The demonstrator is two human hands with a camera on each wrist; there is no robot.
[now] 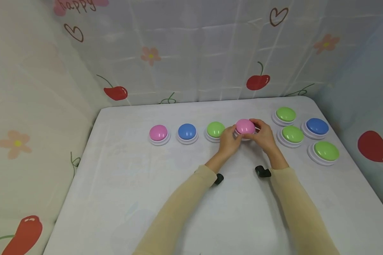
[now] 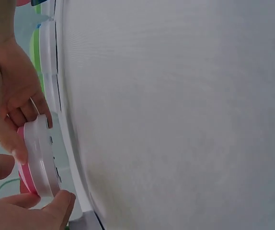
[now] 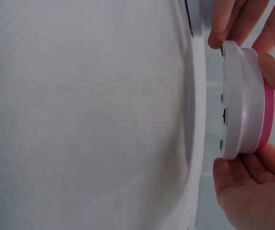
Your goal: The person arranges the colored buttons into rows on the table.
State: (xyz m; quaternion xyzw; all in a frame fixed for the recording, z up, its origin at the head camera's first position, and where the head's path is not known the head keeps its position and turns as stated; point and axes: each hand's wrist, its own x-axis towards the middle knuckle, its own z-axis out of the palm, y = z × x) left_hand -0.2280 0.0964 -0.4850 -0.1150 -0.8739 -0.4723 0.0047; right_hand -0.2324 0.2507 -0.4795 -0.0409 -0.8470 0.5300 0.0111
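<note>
Both hands hold one pink push button (image 1: pixel 245 126) with a round white base, at the back of the table right of the middle. My left hand (image 1: pixel 229 142) grips its left side, fingers and thumb on the rim. On the opposite side my right hand (image 1: pixel 263 136) grips it between thumb and fingers. The right wrist view shows the white base (image 3: pixel 243 105) held up off the cloth, small dark feet on its underside. Close left of my left hand sits a green button (image 1: pixel 215 129), partly covered by the hand.
Further left in the same row stand a blue button (image 1: pixel 187 131) and another pink button (image 1: pixel 158 133). At the right are several green buttons (image 1: pixel 292 134) and a blue button (image 1: pixel 317 126). A patterned curtain (image 1: pixel 191 53) hangs behind the white table (image 1: pixel 131 159).
</note>
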